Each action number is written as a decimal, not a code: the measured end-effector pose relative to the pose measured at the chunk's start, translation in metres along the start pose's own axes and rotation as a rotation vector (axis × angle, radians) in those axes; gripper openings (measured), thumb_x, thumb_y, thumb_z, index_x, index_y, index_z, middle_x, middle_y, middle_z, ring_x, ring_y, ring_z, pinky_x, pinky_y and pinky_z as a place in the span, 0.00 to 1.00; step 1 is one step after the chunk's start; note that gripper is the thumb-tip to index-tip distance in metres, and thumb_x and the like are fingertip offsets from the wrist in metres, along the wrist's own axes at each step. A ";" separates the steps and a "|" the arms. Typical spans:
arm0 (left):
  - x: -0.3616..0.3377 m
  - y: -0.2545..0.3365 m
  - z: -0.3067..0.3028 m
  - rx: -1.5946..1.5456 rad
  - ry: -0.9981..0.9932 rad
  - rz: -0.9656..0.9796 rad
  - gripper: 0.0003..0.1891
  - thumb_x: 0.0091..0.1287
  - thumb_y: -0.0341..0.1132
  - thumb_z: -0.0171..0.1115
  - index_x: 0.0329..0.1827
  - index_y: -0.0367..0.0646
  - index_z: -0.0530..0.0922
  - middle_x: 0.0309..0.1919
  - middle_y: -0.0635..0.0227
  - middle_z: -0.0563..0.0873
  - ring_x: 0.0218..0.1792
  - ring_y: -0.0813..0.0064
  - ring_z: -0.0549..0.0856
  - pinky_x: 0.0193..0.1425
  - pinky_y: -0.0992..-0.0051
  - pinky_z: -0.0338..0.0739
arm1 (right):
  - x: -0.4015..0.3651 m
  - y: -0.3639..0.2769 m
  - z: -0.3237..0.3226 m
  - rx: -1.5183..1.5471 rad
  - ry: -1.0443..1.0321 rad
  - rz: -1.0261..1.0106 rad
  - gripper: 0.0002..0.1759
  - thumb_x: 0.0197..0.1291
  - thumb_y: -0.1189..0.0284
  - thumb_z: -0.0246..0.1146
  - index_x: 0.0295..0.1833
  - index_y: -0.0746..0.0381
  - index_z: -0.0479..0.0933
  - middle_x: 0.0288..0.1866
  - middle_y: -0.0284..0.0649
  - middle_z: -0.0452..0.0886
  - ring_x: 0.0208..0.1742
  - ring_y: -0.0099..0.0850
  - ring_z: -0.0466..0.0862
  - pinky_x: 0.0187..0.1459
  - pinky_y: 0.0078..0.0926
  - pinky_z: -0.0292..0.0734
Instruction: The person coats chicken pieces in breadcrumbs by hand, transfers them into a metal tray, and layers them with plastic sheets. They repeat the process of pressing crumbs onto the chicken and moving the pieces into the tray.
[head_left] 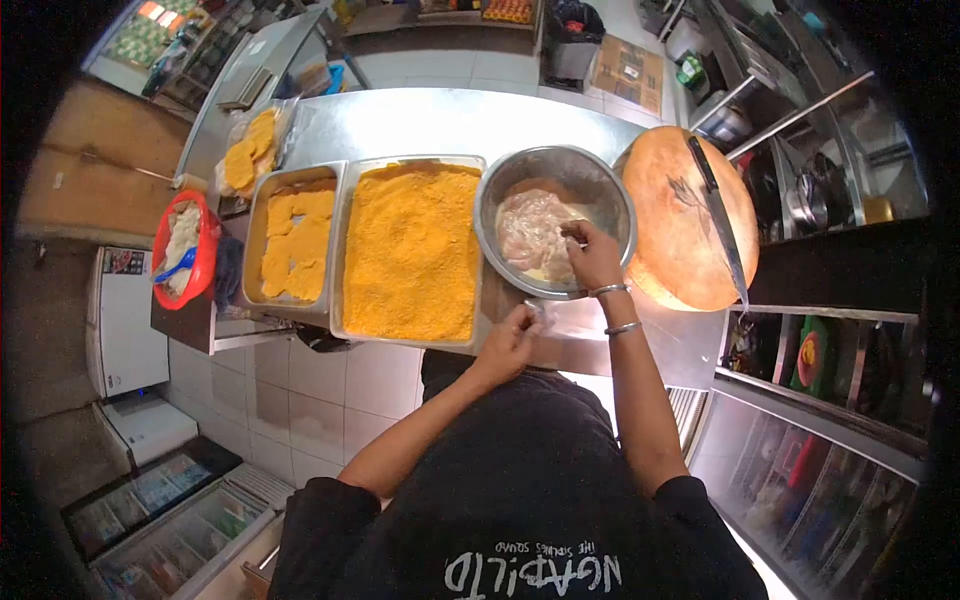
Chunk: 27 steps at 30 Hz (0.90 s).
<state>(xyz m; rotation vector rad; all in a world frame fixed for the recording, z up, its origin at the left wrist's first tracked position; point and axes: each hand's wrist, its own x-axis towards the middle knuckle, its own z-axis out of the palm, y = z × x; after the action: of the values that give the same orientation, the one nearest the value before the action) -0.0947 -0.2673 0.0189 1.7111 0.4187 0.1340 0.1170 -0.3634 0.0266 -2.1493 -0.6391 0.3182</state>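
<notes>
We position the right hand (pixel 596 258) over the steel bowl (pixel 560 165), fingers curled at the pale meat (pixel 528 230) inside; we cannot tell whether it grips any. Our left hand (pixel 507 343) is half-closed at the counter (pixel 420 115) edge, contents indistinct. The bowl stands between crumb tray (pixel 338 300) and round board (pixel 675 240).

Rm along far tabletop (pixel 420 115); 2 trays (pixel 338 270), bowl (pixel 605 200) & board (pixel 665 225) block nr side.

White glare bleaches the far strip of the metal surface (pixel 420 112), and the steel bowl (pixel 550 166) catches softer highlights; the side margins turn dim and grainy. Fisheye distortion bows straight lines, black fills the corners, and distant cardboard (pixel 628 78) looks soft
</notes>
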 end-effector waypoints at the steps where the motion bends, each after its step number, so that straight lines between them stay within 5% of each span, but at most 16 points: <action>1: 0.002 0.000 -0.002 -0.015 -0.030 -0.021 0.10 0.76 0.37 0.57 0.44 0.38 0.74 0.33 0.66 0.82 0.38 0.76 0.80 0.47 0.72 0.75 | 0.000 -0.002 0.000 0.021 0.006 0.010 0.15 0.61 0.76 0.60 0.53 0.63 0.83 0.47 0.43 0.89 0.48 0.33 0.89 0.51 0.31 0.83; 10: 0.019 0.004 -0.062 -0.216 0.136 0.167 0.07 0.80 0.35 0.49 0.51 0.40 0.69 0.35 0.59 0.86 0.36 0.72 0.87 0.45 0.71 0.81 | 0.012 -0.014 -0.002 0.026 0.045 -0.046 0.14 0.61 0.76 0.61 0.52 0.64 0.82 0.46 0.42 0.89 0.46 0.32 0.89 0.50 0.29 0.82; 18: 0.025 0.020 -0.160 -0.643 0.423 0.027 0.08 0.80 0.38 0.49 0.49 0.44 0.67 0.37 0.59 0.86 0.38 0.68 0.89 0.35 0.67 0.87 | 0.008 -0.008 0.007 0.056 0.099 0.000 0.15 0.57 0.76 0.61 0.51 0.62 0.83 0.47 0.44 0.89 0.49 0.38 0.89 0.53 0.33 0.82; 23: 0.040 0.009 -0.244 -0.732 0.474 -0.056 0.04 0.74 0.31 0.50 0.47 0.44 0.67 0.44 0.48 0.87 0.34 0.62 0.89 0.29 0.67 0.87 | 0.012 -0.007 0.011 -0.005 0.191 0.036 0.14 0.58 0.77 0.62 0.51 0.63 0.82 0.47 0.43 0.89 0.49 0.34 0.89 0.54 0.30 0.82; 27: 0.077 -0.032 -0.327 -0.575 0.627 -0.105 0.08 0.70 0.24 0.54 0.47 0.45 0.68 0.35 0.59 0.85 0.28 0.67 0.85 0.24 0.70 0.82 | 0.013 -0.029 0.013 0.018 0.248 0.098 0.12 0.61 0.76 0.63 0.50 0.64 0.83 0.46 0.43 0.89 0.48 0.32 0.89 0.53 0.28 0.82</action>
<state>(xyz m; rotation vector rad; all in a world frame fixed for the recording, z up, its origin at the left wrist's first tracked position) -0.1339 0.0670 0.0379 1.0486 0.8380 0.6587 0.1123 -0.3325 0.0419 -2.1618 -0.3893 0.1062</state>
